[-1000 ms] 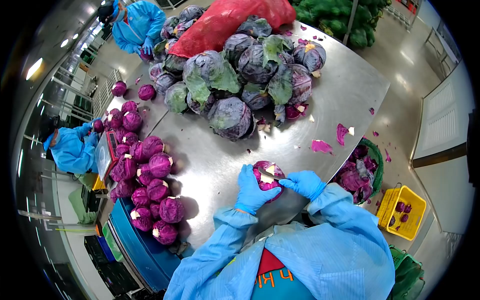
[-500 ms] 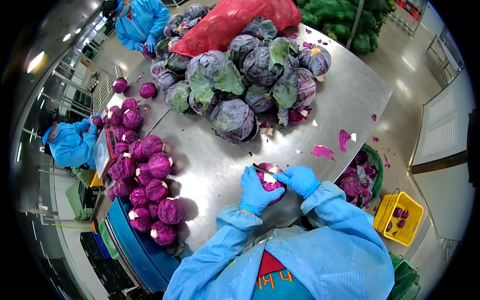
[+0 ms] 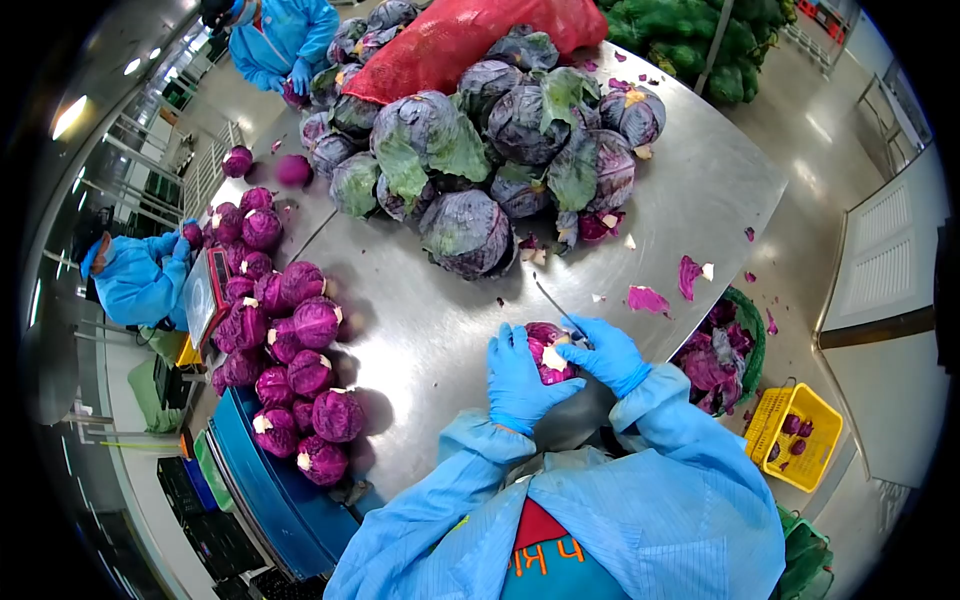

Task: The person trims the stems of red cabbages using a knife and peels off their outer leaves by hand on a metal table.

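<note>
My left hand point(image 3: 520, 382), in a blue glove, is wrapped round the left side of a trimmed purple cabbage point(image 3: 547, 345) on the steel table point(image 3: 430, 335). My right hand point(image 3: 606, 356) grips a knife point(image 3: 553, 300), whose blade points up and away over the table; its handle is mostly hidden in the glove. The right thumb is at the pale cut stem of the cabbage. Beyond lie several untrimmed cabbages with dark outer leaves point(image 3: 467, 235). At the left is a pile of trimmed purple cabbages point(image 3: 317, 322).
A red mesh sack point(image 3: 450, 50) lies at the back. Leaf scraps point(image 3: 647, 299) are on the right. Beyond the right edge stand a green basket of leaves point(image 3: 757, 345) and a yellow crate point(image 3: 825, 440). A scale point(image 3: 202, 300) and two co-workers are at the left.
The knife blade has swung off the cabbage top and now points away. My right thumb has come onto the stem, and my left hand's fingers have spread further over the cabbage's side.
</note>
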Tool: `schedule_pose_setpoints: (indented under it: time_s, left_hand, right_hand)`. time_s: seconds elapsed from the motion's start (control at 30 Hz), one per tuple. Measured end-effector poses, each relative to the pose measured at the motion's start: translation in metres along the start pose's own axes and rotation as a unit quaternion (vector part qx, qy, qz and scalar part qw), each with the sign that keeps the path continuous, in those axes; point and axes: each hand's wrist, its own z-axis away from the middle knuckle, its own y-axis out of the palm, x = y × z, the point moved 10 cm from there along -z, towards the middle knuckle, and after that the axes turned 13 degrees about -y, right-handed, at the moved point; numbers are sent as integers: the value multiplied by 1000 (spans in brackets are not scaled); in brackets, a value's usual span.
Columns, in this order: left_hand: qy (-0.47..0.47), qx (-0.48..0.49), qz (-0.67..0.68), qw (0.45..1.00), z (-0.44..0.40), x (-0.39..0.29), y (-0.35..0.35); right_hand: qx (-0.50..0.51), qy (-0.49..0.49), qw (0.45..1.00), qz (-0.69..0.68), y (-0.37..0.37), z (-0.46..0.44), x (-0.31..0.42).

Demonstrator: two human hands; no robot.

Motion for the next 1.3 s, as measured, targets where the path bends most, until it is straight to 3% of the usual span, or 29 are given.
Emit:
schedule_pose_setpoints:
  time_s: [0.13, 0.23, 0.5, 0.57, 0.6, 0.63, 0.67, 0.7, 0.77, 0.8, 0.83, 0.9, 0.93, 0.97, 1.03, 1.1, 1.13, 1.17, 1.2, 1.23, 1.3]
  left_hand:
    - [-40, 5, -52, 998, 1, -17, 3]
    - [-54, 19, -94, 994, 5, -34, 9]
    - [58, 32, -128, 990, 16, -45, 12]
    - [89, 53, -39, 994, 17, -33, 1]
    - [127, 33, 27, 991, 21, -10, 2]
    - [165, 7, 91, 982, 22, 13, -1]
    - [148, 16, 158, 976, 22, 42, -2]
    - [107, 28, 261, 959, 18, 81, 10]
    - [12, 78, 344, 936, 15, 101, 1]
    - [-4, 92, 359, 929, 12, 112, 4]
    - [-7, 101, 365, 926, 9, 118, 7]
    - [-12, 121, 380, 917, 6, 122, 14]
    - [2, 118, 378, 918, 5, 115, 12]
    - [31, 115, 353, 928, 4, 108, 10]
    - [92, 109, 303, 942, -1, 94, 10]
    - [113, 99, 240, 959, -7, 78, 9]
    - [121, 95, 196, 969, -8, 62, 3]
    - [130, 89, 150, 976, -7, 47, -2]
    - [135, 39, 107, 984, -4, 33, -9]
    - [119, 62, 77, 988, -4, 22, -8]
    - [84, 106, 16, 991, -7, 7, -7]
  right_hand:
    - [115, -53, 988, 87, 6, -15, 4]
    - [194, 39, 964, 175, -1, -18, -3]
    - [25, 66, 993, 93, -22, -1, -42]
    - [-52, 110, 989, 86, -33, 13, -86]
    - [-68, 158, 985, 22, -30, 30, -128]
    - [-100, 191, 966, -145, -18, 52, -164]
    - [-126, 246, 923, -266, -15, 70, -175]
    - [-191, 255, 918, -235, -31, 88, -195]
    - [-285, 240, 911, -177, -88, 124, -193]
    - [-287, 283, 907, -121, -117, 149, -214]
    - [-308, 202, 930, -8, -154, 162, -214]
    - [-201, 238, 929, 200, -198, 192, -211]
    - [-135, 331, 893, 275, -210, 179, -142]
    - [-201, 304, 848, 385, -223, 197, -155]
    - [-352, 160, 892, 233, -213, 187, -150]
    - [-303, 69, 932, 186, -166, 123, -84]
    - [-261, 60, 963, -20, -123, 92, -69]
    - [-169, 87, 978, -89, -80, 67, -57]
    - [-84, 45, 993, -63, -44, 40, -37]
    - [-40, 34, 990, -131, -19, 20, -1]
    - [96, 29, 989, -105, 21, -7, 13]
